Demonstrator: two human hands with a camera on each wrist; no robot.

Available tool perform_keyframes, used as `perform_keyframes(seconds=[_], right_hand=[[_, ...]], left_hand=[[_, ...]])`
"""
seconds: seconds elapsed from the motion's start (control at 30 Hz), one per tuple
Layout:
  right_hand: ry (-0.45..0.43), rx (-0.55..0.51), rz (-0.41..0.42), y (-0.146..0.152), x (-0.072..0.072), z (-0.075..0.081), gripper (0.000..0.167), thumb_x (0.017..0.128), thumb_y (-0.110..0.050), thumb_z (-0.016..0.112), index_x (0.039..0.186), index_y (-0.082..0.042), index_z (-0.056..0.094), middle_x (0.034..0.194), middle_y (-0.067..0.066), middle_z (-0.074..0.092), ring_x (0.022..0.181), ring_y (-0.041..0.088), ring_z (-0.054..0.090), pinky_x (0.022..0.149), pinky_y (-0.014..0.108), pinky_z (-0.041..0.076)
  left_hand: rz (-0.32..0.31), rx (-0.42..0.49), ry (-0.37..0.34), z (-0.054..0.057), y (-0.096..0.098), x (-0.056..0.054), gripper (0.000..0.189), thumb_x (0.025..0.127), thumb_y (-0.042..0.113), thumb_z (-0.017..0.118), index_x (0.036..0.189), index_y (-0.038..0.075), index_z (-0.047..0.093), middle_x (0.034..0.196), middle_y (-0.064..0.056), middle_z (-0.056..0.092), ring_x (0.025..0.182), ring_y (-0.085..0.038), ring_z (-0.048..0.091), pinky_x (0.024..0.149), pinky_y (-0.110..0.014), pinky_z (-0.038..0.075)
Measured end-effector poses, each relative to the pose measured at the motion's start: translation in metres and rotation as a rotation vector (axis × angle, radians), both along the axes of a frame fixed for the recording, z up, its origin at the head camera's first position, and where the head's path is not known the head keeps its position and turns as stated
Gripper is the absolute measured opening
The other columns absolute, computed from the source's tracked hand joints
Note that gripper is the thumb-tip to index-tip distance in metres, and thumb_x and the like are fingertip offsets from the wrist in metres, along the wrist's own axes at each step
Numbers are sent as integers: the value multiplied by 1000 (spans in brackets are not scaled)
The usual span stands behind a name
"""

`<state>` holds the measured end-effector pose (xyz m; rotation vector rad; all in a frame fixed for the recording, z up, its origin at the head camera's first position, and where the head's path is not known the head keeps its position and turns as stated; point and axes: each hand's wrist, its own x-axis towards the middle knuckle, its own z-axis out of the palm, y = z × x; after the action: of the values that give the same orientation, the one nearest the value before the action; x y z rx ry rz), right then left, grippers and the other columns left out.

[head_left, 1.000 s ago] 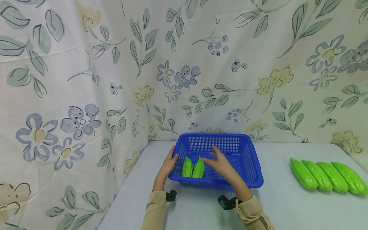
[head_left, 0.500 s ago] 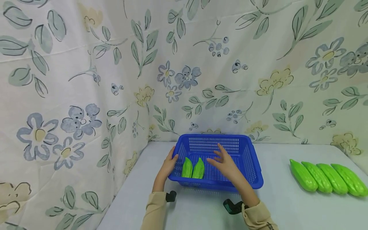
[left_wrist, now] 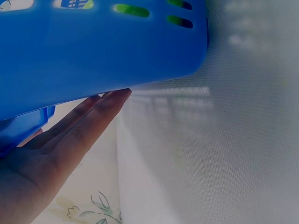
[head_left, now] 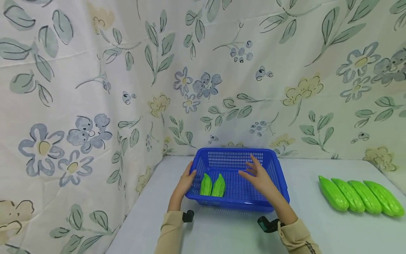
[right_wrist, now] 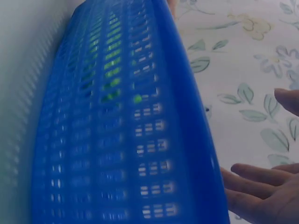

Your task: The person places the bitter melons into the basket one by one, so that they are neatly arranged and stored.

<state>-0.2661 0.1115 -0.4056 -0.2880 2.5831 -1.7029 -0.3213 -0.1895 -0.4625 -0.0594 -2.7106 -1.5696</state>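
Observation:
Against the left end of a blue plastic basket (head_left: 238, 203), my left hand (head_left: 185, 181) holds the side, thumb at the rim and fingers along the outer wall. In the left wrist view, the fingers (left_wrist: 88, 126) lie nearly straight against the basket wall. Two green bitter melons, a left one (head_left: 206, 185) and a right one (head_left: 219, 186), lie side by side in the basket's left part. Over the basket's right half hovers my right hand (head_left: 258, 176), fingers spread and holding nothing. The right wrist view shows that hand (right_wrist: 266, 191) beyond the basket's rim.
On the white table (head_left: 311, 225), several more green bitter melons (head_left: 356, 199) lie in a row to the right of the basket. A floral cloth (head_left: 222, 77) hangs behind the table and along its left side.
My right hand has moved right across the basket, away from the two bitter melons inside, its fingers still spread. My left hand and the basket have stayed in place.

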Motion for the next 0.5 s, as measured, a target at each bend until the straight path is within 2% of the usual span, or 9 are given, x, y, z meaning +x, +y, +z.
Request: perform_keyframes(seconds=[0.5], right_hand=[[12, 54, -35, 29, -14, 0, 98, 94, -41, 63, 157, -7, -5, 158, 27, 25, 143, 47, 31, 110, 60, 36]], left_hand=[[7, -17, -14, -2, -1, -2, 57, 106, 27, 37, 157, 13, 18, 160, -22, 23, 147, -48, 20, 114, -69, 20]])
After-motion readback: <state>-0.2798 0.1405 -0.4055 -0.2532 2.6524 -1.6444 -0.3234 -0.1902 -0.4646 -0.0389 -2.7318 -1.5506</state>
